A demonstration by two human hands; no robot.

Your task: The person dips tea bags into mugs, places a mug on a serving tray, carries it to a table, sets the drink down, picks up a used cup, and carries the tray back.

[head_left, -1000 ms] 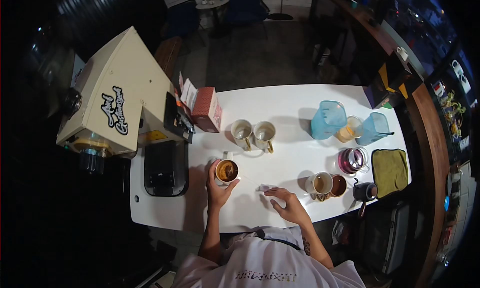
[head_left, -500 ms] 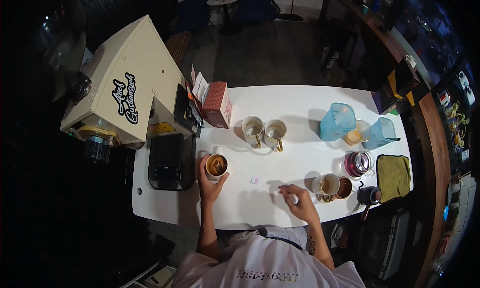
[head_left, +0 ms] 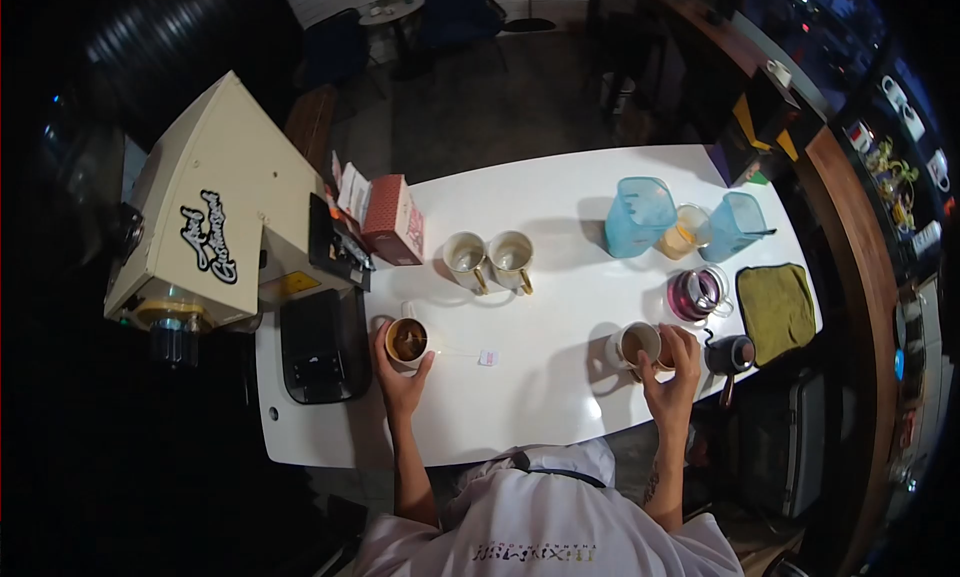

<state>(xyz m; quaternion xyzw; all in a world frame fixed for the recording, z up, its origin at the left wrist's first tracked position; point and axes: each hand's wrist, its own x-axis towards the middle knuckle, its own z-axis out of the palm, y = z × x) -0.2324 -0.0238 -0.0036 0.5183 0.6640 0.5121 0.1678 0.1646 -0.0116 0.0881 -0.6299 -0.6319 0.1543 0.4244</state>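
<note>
My left hand [head_left: 403, 385] is wrapped round a cup of brown drink [head_left: 407, 341] near the grinder's base. From this cup a thin string runs right to a small paper tag [head_left: 488, 358] on the white table [head_left: 520, 407]. At the right, my right hand [head_left: 672, 373] reaches over a brown cup [head_left: 668, 349], its fingers partly covering it; whether they grip it is unclear. A light mug [head_left: 638, 345] stands just left of those fingers. Two empty-looking mugs [head_left: 465, 257] [head_left: 511, 258] stand side by side farther back.
A cream grinder [head_left: 215, 207] and red box [head_left: 396, 220] stand left. Blue containers [head_left: 640, 219] [head_left: 735, 225], an orange-toned glass [head_left: 680, 234], a glass pot [head_left: 697, 294], a green cloth [head_left: 775, 312] and a dark handled pot [head_left: 730, 355] are at right.
My left hand and its cup have moved left, away from the mugs. My right hand has left the paper tag, which now lies flat, and moved right to the brown cup.
</note>
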